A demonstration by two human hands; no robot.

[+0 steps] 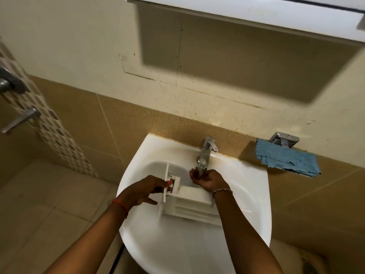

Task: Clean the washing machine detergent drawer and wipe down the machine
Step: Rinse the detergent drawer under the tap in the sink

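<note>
Sink [254, 196] holds detergent drawer [190, 202]; left hand [146, 187] fingers grip its front; right hand [209, 180] cupped at tap [205, 155], grip unclear.

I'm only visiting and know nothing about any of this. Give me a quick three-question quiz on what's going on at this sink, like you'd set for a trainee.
1. True or false: the detergent drawer is in the basin of the white sink.
2. Fill in the blank: the right hand is at the spout of the chrome ___.
3. Which hand holds the drawer by its front panel?
A) the right hand
B) the left hand
C) neither hand

Key: 1 true; 2 tap; 3 B.
</note>
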